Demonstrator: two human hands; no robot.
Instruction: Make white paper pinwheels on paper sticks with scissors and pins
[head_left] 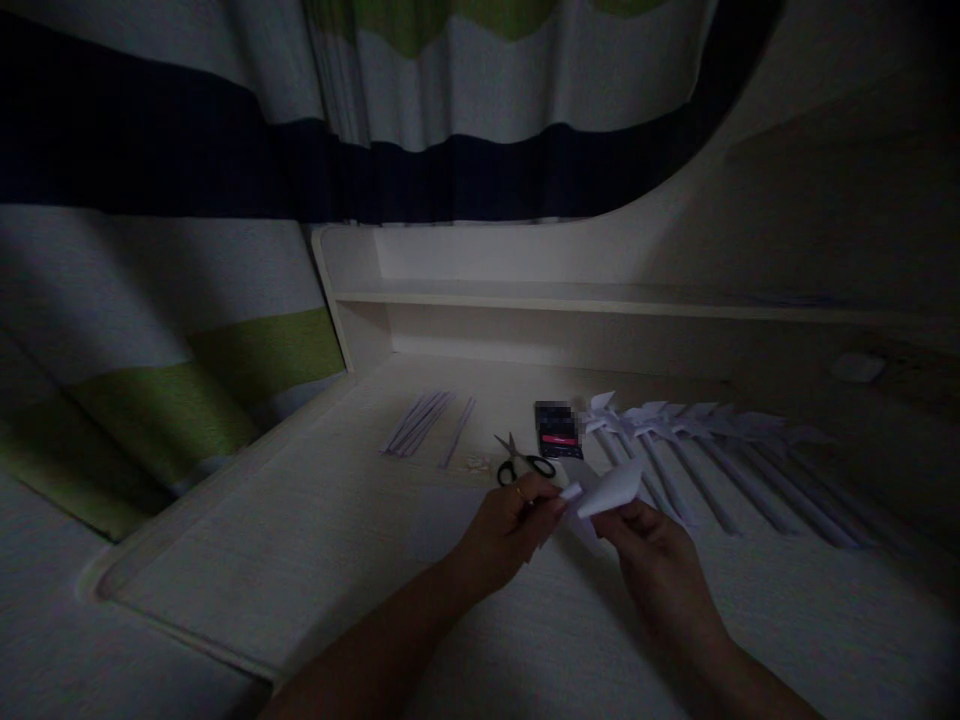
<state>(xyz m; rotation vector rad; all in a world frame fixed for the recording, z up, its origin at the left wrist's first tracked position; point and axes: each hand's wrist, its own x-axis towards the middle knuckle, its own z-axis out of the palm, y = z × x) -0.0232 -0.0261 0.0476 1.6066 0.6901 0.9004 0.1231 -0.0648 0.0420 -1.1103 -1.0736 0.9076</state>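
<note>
Between my hands, above the desk, is a folded piece of white paper (613, 486) with a pointed flap. My left hand (519, 515), with a ring on one finger, pinches its left side. From the right, my right hand (651, 548) grips the lower edge between thumb and fingers. Just beyond my left hand lie scissors (513, 462) with black handles, blades spread. A phone (559, 430) with a lit screen lies behind them. To the right, several paper pinwheel-like shapes on rolled paper sticks (709, 470) lie in a row.
Several thin paper strips (420, 422) lie at the back left, a single strip (457, 432) beside them. A pale sheet (442, 520) lies left of my left hand. A shelf (525, 292) runs along the back of the desk (300, 540). Curtains (165, 270) hang on the left.
</note>
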